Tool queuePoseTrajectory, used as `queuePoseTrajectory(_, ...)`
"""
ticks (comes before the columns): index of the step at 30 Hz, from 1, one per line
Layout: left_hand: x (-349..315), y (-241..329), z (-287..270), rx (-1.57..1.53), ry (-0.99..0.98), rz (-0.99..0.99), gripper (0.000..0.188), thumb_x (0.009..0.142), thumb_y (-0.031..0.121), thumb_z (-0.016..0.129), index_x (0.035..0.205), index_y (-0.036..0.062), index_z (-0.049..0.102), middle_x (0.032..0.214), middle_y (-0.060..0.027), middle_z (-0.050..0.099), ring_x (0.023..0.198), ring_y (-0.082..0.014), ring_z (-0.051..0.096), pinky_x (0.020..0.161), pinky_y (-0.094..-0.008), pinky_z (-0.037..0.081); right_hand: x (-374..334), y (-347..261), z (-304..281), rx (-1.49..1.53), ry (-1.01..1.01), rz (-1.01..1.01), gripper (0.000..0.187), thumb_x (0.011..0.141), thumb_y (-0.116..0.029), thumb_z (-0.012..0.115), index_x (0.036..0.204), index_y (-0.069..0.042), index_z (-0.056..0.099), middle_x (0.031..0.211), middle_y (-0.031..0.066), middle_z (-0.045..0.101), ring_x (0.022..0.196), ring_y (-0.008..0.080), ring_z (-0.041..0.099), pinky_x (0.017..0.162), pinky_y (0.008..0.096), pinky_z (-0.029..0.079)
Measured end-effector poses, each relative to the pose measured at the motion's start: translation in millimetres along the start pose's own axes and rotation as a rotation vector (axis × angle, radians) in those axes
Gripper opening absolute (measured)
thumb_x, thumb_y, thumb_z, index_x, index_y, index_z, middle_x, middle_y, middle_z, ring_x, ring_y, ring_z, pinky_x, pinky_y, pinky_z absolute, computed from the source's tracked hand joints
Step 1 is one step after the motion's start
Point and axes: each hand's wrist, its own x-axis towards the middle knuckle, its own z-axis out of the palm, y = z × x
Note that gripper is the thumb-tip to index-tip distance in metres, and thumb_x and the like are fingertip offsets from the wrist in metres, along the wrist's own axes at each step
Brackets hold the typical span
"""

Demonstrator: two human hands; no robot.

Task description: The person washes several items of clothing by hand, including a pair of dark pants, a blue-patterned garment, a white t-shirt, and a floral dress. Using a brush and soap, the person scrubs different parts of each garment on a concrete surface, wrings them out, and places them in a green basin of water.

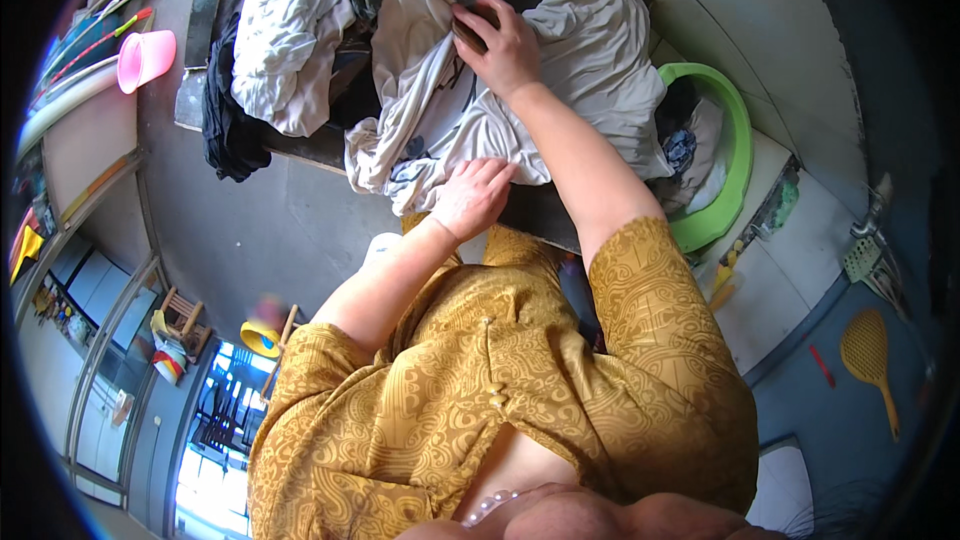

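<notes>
A damp white garment [590, 40] lies bunched and spread over a dark, low slab [300, 147] in front of me. My right hand [507, 48] is closed round a brown scrub brush [474, 28] near the garment's far part. The brush's bristles are hidden. At the near edge, my left hand [472, 200] presses on the garment with its fingers bent into the folds. Dark patches show on the cloth between my hands.
Left of the garment lie a white cloth heap [290, 40] and black cloth [228, 125]. A green basin [738, 145] with clothes stands to the right. Farther off are a pink bucket [146, 60], a yellow strainer [866, 348] and a metal tap [875, 208].
</notes>
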Motion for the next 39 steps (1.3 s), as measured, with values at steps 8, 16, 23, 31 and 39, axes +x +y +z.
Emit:
queuePoseTrajectory(8,32.7,-13.2,-29.1,0.145,0.355,-0.074,0.017,0.078,0.014,0.073,0.087,0.0036,0.064,0.114,-0.0138,0.057,0.098,-0.0346,0.058,0.080,-0.0452,0.049,2.0,57.7,-25.8,0.282,-0.037,0.210,0.042,0.083,-0.025,0.075,0.124,-0.017,0.068,0.121,0.0107,0.058,0.110,0.0290,0.058,0.097,0.0387,0.048)
queuePoseTrajectory(16,-43.8,20.5,-32.7,-0.438,-0.570,-0.244,0.038,0.098,0.040,0.059,0.093,0.0034,0.068,0.075,-0.0143,0.068,0.066,-0.0248,0.066,0.066,-0.0388,0.053,-72.9,-51.9,-35.3,0.485,-0.234,0.298,0.042,0.093,-0.024,0.066,0.133,-0.017,0.058,0.129,0.0120,0.057,0.129,0.0295,0.048,0.109,0.0436,0.040)
queuePoseTrajectory(23,-49.5,-36.4,-81.8,0.474,0.487,-0.660,0.065,0.075,0.036,0.080,0.124,0.0074,0.051,0.141,-0.0241,0.040,0.133,-0.0398,0.035,0.103,-0.0539,0.032,-73.7,79.9,-84.0,-0.107,-0.082,0.483,0.040,0.094,-0.035,0.059,0.129,-0.016,0.057,0.125,0.0176,0.059,0.106,0.0340,0.063,0.085,0.0435,0.055)
queuePoseTrajectory(31,-49.1,-71.7,-78.5,0.117,0.651,-0.528,0.020,0.083,0.005,0.065,0.099,0.0009,0.053,0.111,-0.0295,0.054,0.117,-0.0420,0.051,0.097,-0.0463,0.044,-12.6,120.0,-103.2,-0.052,-0.224,1.145,0.097,0.080,-0.047,0.071,0.155,-0.018,0.018,0.146,0.0270,0.039,0.128,0.0423,0.049,0.105,0.0455,0.042)
queuePoseTrajectory(39,-165.9,-111.8,-164.0,-0.019,0.781,-0.730,0.025,0.093,0.013,0.065,0.077,0.0067,0.047,0.062,0.0047,0.044,0.058,-0.0060,0.041,0.053,-0.0252,0.037,-26.3,-34.9,-45.1,0.099,-0.169,0.503,0.061,0.089,-0.029,0.070,0.143,-0.016,0.047,0.122,0.0174,0.047,0.108,0.0324,0.052,0.086,0.0421,0.051)
